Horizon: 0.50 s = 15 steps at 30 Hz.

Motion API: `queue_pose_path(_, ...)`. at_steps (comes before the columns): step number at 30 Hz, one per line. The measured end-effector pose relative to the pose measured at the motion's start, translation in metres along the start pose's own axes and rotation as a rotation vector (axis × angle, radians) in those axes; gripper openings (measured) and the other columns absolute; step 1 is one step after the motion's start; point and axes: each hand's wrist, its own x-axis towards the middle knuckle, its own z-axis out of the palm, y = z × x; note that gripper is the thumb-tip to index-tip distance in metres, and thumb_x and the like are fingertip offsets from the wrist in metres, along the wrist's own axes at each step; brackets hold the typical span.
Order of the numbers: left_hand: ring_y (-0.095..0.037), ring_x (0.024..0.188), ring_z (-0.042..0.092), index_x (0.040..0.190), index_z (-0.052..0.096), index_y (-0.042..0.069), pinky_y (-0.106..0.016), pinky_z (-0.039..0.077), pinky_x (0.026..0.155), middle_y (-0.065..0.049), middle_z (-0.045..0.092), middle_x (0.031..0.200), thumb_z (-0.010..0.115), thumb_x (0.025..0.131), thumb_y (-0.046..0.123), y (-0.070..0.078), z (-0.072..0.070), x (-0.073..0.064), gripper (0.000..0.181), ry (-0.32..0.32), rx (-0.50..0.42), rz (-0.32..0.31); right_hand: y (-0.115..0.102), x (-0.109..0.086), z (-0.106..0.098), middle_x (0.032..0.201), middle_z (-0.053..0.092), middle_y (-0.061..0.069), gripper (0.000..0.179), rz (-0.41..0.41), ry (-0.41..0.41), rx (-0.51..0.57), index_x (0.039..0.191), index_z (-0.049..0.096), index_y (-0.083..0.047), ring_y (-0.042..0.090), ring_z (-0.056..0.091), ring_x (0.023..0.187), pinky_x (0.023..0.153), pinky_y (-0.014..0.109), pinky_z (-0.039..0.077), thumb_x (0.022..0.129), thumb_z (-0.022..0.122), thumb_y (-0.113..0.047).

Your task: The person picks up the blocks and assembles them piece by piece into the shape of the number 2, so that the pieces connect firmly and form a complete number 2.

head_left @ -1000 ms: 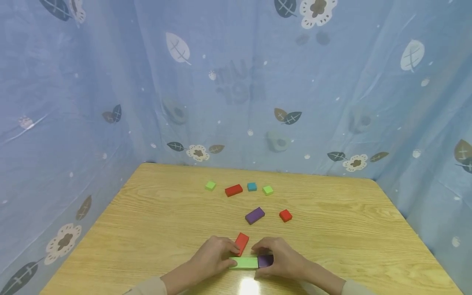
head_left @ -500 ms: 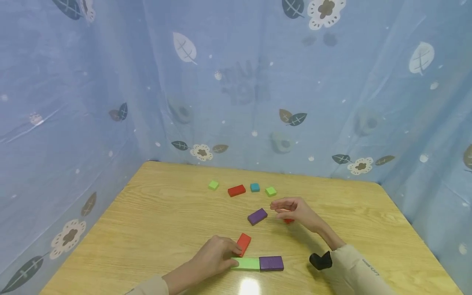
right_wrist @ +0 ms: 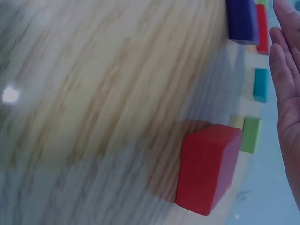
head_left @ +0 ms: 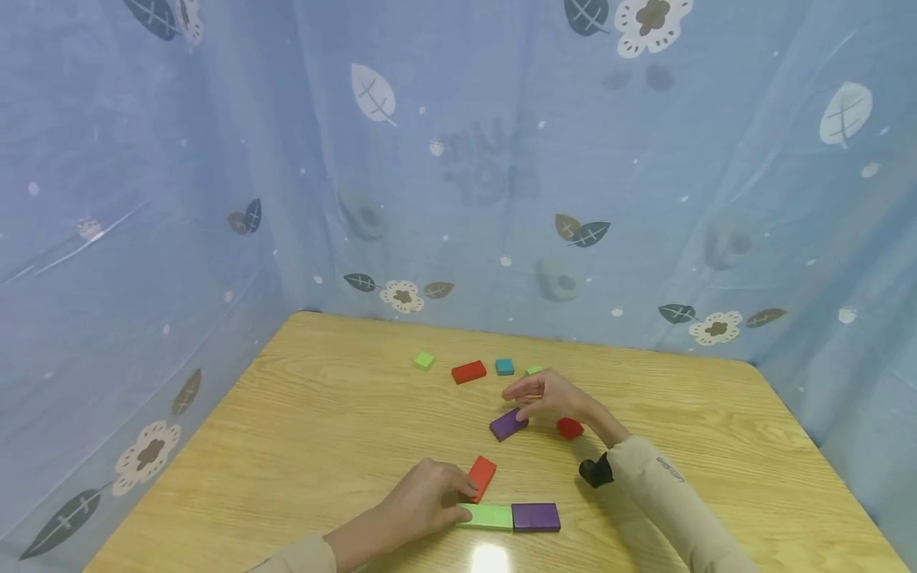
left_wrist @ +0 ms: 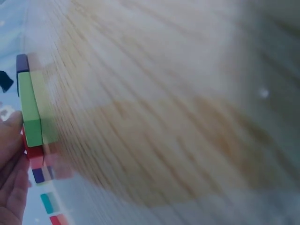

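My left hand (head_left: 430, 497) stays at the left end of a light green block (head_left: 487, 517), its thumb at the block's top and a fingertip at the lower end of a tilted red block (head_left: 483, 477). A purple block (head_left: 536, 518) lies end to end with the green one. Farther back, my right hand (head_left: 548, 395) is over a second purple block (head_left: 505, 426), the thumb overlapping its right end. In the right wrist view the fingers (right_wrist: 283, 70) are extended with nothing between them. A small red block (head_left: 571, 428) lies beneath the right wrist.
At the back of the wooden table (head_left: 344, 382) lie a green block (head_left: 424, 361), a dark red block (head_left: 469, 372), a blue block (head_left: 505, 367) and another green block (head_left: 533, 370), partly hidden by the right hand. A patterned blue curtain (head_left: 494, 239) surrounds the table.
My right hand has left the near purple block, moved up over the small red block, then left to the farther purple block. My left hand has stayed at the green block.
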Motion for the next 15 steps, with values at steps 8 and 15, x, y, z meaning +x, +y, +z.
queue_pose_path(8, -0.005, 0.094, 0.064, 0.096, 0.076, 0.012, -0.024, 0.052, 0.086, 0.009, 0.071, 0.098, 0.080, 0.078, 0.018, 0.001, 0.000, -0.001, 0.020, -0.001, -0.022, -0.021, 0.002, 0.006, 0.010, 0.118, 0.064, 0.019, 0.043, 0.017, -0.070, -0.166, 0.116, 0.065, 0.006, 0.035, 0.057, 0.116, 0.098, 0.038, 0.047, 0.075, 0.078, 0.002)
queue_pose_path(15, -0.005, 0.094, 0.065, 0.097, 0.076, 0.013, -0.022, 0.051, 0.086, 0.008, 0.071, 0.099, 0.080, 0.077, 0.019, 0.000, 0.001, 0.000, 0.021, -0.003, -0.002, -0.013, 0.001, 0.002, 0.012, 0.108, 0.068, 0.015, 0.031, -0.037, -0.045, -0.279, 0.105, 0.070, 0.002, 0.032, 0.062, 0.107, 0.093, 0.037, 0.051, 0.075, 0.079, 0.000)
